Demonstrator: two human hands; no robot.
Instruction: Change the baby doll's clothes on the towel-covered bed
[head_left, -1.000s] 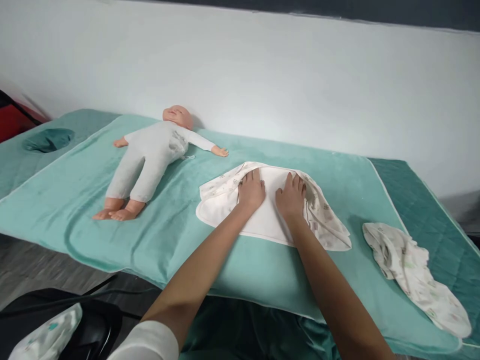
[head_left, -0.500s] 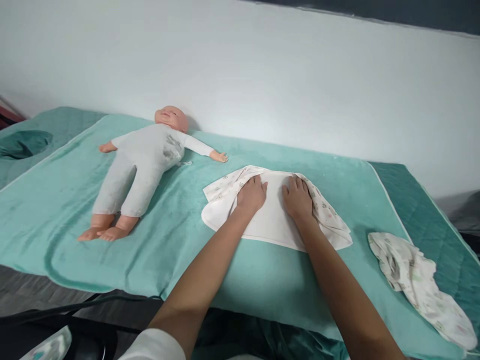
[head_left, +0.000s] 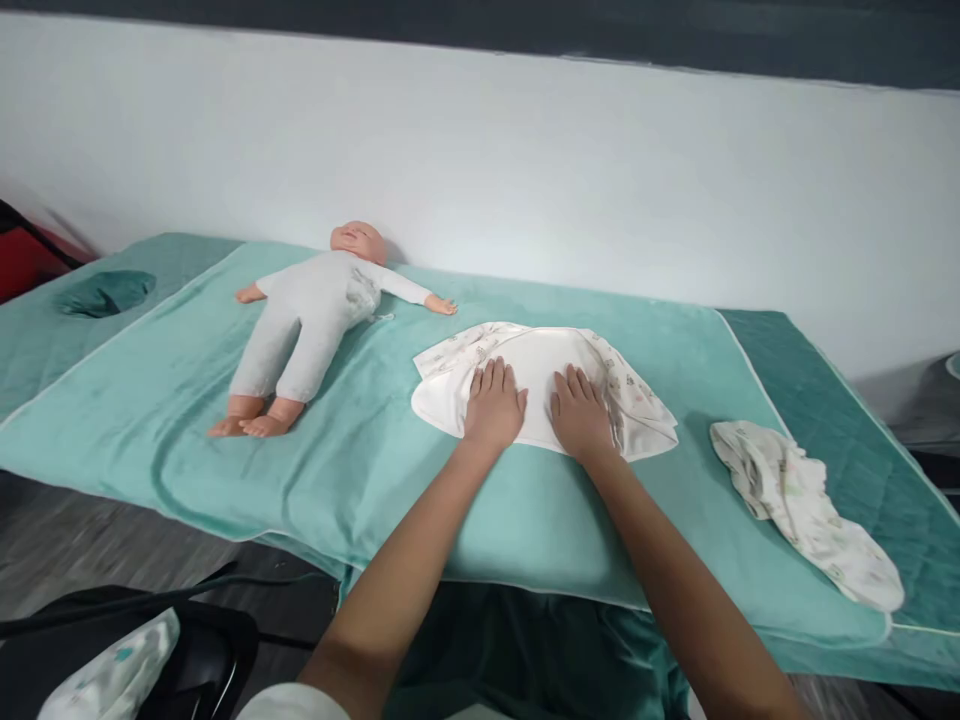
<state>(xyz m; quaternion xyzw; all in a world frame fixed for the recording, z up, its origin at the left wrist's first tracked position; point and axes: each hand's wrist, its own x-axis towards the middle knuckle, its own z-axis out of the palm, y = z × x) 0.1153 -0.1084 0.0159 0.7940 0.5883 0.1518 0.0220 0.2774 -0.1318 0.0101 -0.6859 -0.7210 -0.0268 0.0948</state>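
A white baby garment with small prints on its sleeve-like side parts lies spread on the green bed cover. My left hand rests flat on the left half of its plain white middle, fingers stretched out. Flat on the right half, my right hand has its fingers extended too, near the printed fold. Neither hand grasps anything. To the left, a baby doll in a white suit lies on its back, one arm reaching toward the garment.
A crumpled printed cloth garment lies at the right on the green cover. The bed has a face hole at its left end. A white wall stands behind. A black chair holding a printed cloth is at lower left.
Both hands have slid from the garment's upper part down toward its near edge, fingers now straighter and flat. The doll and the other garment stay put; the camera view has shifted.
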